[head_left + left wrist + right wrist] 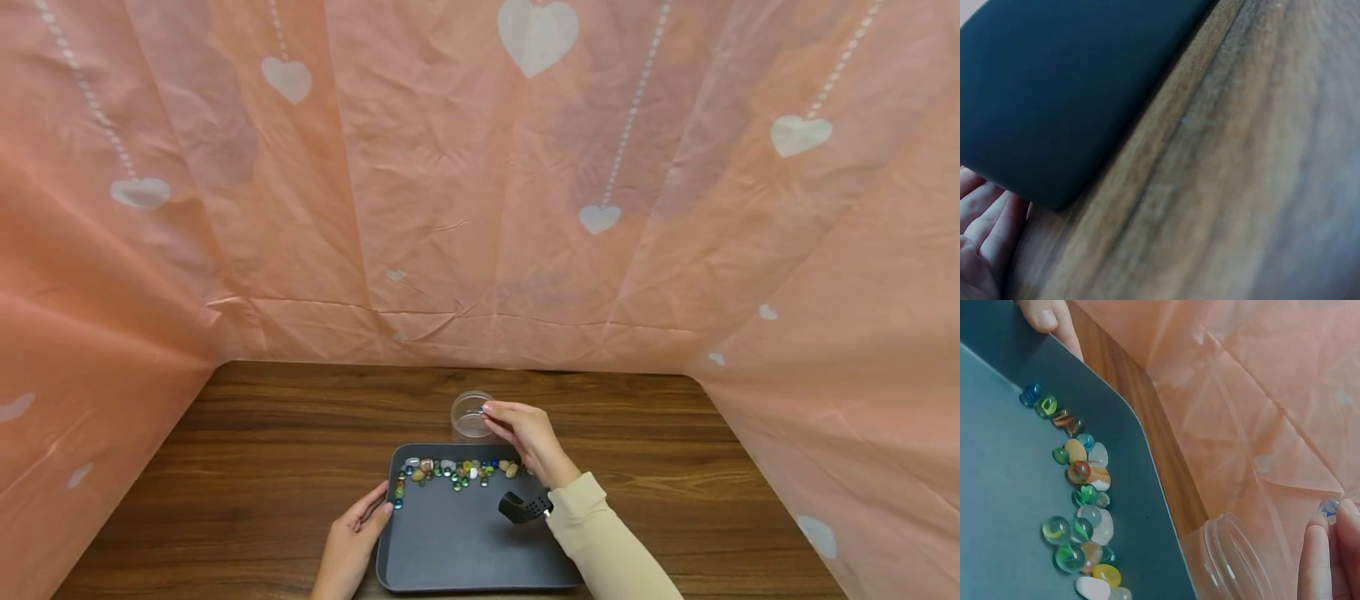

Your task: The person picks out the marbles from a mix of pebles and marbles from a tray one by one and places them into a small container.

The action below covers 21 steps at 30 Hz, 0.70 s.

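My right hand (528, 433) pinches a clear marble with a blue swirl (1329, 507) between thumb and fingertips. It is held at the right side of the mouth of a clear round jar (469, 427), which stands just beyond the dark grey tray (465, 546). My left hand (356, 533) grips the tray's left wall, thumb over the rim and fingers on the outside. Along the tray's far wall lies a row of glass marbles and smooth pebbles (447, 467). A few marbles (1047, 406) line the left wall near my left thumb.
A black wrist camera mount (522, 507) hangs from my right wrist over the tray. The brown wood-grain table (300, 433) spreads around it. Pink curtains with white hearts (450, 208) enclose the back and both sides.
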{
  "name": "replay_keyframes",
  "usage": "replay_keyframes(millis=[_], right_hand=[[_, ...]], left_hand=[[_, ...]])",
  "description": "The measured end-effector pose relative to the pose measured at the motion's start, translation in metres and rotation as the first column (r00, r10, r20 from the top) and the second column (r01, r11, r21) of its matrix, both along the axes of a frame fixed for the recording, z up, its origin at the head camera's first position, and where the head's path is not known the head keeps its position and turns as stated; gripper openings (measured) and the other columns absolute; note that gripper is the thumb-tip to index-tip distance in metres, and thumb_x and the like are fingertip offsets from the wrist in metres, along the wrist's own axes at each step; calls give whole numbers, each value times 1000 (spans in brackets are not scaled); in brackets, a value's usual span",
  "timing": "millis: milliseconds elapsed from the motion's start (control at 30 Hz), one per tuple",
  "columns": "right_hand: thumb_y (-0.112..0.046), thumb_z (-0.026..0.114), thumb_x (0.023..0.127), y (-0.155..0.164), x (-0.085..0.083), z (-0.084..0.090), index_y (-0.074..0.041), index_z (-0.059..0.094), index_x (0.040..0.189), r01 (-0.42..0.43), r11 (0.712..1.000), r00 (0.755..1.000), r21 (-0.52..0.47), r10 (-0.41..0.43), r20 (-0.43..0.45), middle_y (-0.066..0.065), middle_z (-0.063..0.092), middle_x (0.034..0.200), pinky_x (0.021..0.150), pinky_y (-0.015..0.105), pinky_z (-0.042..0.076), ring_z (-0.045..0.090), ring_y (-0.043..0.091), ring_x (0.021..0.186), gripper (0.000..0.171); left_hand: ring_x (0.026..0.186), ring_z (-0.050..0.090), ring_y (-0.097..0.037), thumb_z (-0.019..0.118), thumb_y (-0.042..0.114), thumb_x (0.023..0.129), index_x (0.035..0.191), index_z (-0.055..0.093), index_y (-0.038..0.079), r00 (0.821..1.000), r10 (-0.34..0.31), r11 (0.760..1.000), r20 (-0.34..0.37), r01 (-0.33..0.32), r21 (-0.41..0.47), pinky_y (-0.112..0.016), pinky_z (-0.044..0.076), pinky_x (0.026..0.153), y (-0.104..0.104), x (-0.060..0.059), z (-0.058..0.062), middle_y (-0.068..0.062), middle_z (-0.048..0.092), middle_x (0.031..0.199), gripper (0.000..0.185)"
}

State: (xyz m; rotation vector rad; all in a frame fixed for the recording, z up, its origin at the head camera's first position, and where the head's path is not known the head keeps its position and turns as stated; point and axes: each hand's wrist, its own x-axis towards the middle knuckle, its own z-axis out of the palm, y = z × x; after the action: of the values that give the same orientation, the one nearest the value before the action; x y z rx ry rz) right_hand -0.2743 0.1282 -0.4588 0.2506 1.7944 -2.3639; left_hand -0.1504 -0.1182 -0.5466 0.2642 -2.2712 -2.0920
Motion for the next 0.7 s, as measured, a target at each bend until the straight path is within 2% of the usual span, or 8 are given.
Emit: replay_keyframes(millis=[100,200,300,367,433,533,633,700], right_hand=[[6,67,90,-1,-4,4,16,66,114,-10,998,1000,56,11,-10,9,76,91,79,26,62,73,11,78,26],[3,70,88,-1,-10,6,15,68,111,-20,988,999,153,26,-37,8,77,89,83,32,61,73,9,75,26],[-2,74,86,-2,-15,8,11,73,103,-13,946,993,324,50,-107,12,78,87,83,37,62,71,6,70,21],[-7,78,83,-3,-18,9,6,77,95,22,870,979,493,80,-185,13,78,83,75,31,63,67,3,65,17],[-11,81,80,-4,-19,11,0,80,88,77,756,957,650,127,-261,12,78,80,62,24,58,63,2,61,14],[-14,83,79,-6,-20,12,-6,81,79,155,589,923,793,199,-328,9,78,77,52,18,45,59,4,61,8],[-11,82,79,-11,-19,13,-7,81,77,160,520,909,839,254,-331,8,78,79,50,16,42,62,8,64,5],[-8,81,79,-13,-19,13,-6,81,76,154,494,905,856,277,-323,8,78,80,50,17,42,65,12,67,4]], left_hand=[[118,63,-8,65,21,97,137,55,-6,1000,-2,1000,-1,2,6,-9,51,91,0,1,1,-25,56,140,49],[121,62,-14,64,21,98,136,54,-7,1000,-2,1000,-9,2,5,-8,51,91,1,0,2,-26,56,139,49],[117,62,-6,65,21,97,136,55,-7,1000,2,1000,-7,-2,14,-7,50,90,1,0,2,-25,56,140,49],[113,61,1,66,22,97,136,55,-6,1000,6,1000,-5,-5,18,-6,49,90,1,0,3,-25,56,140,49],[113,61,2,65,21,97,136,54,-7,1000,2,1000,-9,-2,18,-6,49,90,1,0,3,-25,56,140,50],[112,61,2,66,21,97,136,55,-7,1000,5,1000,-15,-4,21,-7,50,89,2,0,3,-26,56,139,49],[110,60,5,67,22,96,136,55,-6,1000,7,1000,-6,-7,30,-6,49,89,2,-1,3,-25,57,139,50],[114,61,0,67,23,96,137,55,-5,1000,5,1000,0,-5,31,-6,49,89,2,-1,4,-24,57,139,51]])
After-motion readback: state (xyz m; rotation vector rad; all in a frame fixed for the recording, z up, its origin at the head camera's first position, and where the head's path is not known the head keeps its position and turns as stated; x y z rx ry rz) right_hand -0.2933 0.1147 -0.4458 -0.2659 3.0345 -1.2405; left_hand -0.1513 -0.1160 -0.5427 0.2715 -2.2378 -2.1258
